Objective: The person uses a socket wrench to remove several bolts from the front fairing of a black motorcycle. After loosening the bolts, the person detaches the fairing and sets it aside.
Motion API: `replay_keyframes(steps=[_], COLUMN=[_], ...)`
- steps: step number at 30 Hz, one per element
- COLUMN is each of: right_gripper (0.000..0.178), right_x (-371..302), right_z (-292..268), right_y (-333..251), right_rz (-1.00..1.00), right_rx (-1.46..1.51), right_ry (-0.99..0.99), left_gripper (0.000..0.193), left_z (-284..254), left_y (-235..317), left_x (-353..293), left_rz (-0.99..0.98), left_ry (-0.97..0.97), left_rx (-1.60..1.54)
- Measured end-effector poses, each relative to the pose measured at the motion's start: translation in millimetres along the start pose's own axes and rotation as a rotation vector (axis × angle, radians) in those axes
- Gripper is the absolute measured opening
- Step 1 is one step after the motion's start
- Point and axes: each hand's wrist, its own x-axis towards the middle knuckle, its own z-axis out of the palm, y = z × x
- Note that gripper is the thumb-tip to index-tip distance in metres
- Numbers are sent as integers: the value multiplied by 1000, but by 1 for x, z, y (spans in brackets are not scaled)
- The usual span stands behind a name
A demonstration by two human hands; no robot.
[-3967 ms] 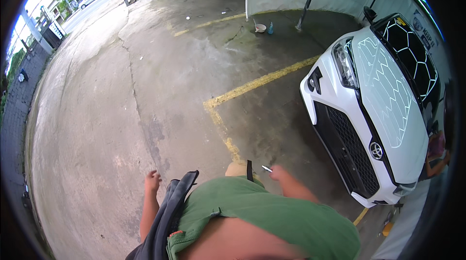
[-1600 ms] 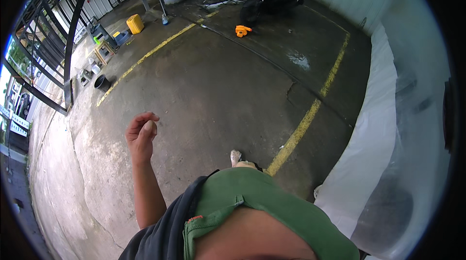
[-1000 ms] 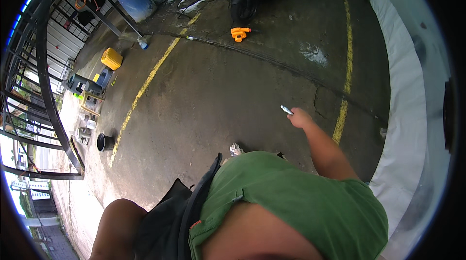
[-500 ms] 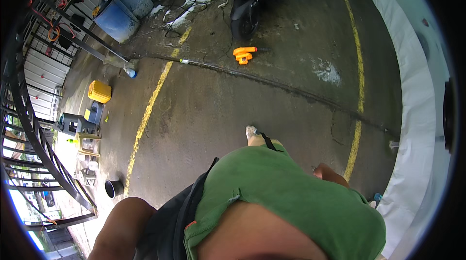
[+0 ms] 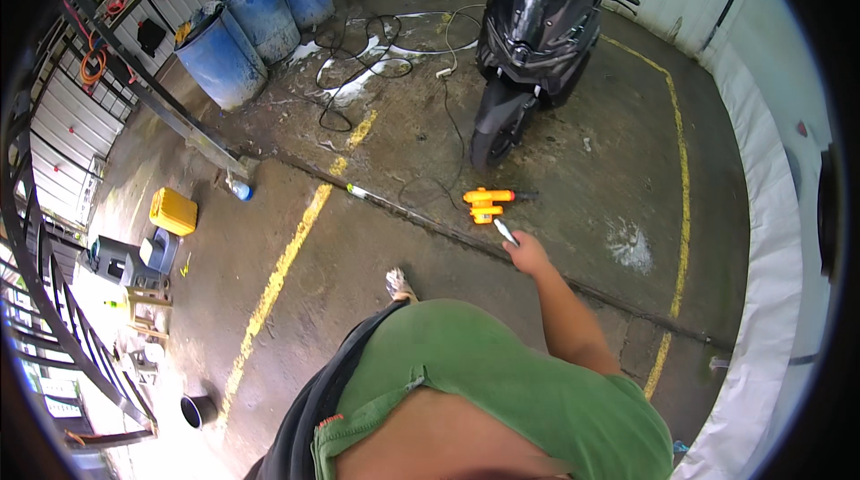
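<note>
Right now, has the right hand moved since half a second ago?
Yes, forward: in the picture, the right hand then showed far below right of the orange blower on the floor; now it shows close below it.

Blue barrels (image 5: 264,21): three stand in a row.
Yellow jug (image 5: 174,212): sits on concrete (image 5: 354,238).
Black bucket (image 5: 209,408): rests beside painted line (image 5: 279,278).

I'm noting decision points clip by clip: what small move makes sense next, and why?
Probably one careful step over the groove: the visible foot is on its near side, while the orange blower lies beyond it. The right hand grips a slim white object, so it isn't free.
</note>
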Motion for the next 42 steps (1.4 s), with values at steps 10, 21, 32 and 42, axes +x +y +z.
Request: replay_keyframes(steps=[10, 21, 32, 42], right_gripper=[28, 28, 33, 34], right_x=[62, 351, 508, 553], right_z=[62, -103, -209, -212], right_y=[-31, -156, -222, -249], right_rz=[738, 311, 467, 660], right_rx=[739, 908, 1079, 1077], right_ry=[166, 565, 706, 966], left_gripper=[32, 34, 36, 38], left_z=[-265, -454, -501, -616], left_y=[141, 302, 526, 732], left_x=[132, 305, 471, 630], left_rz=[77, 50, 233, 379], left_ry=[83, 129, -167, -267], left_rx=[-132, -25, 169, 452])
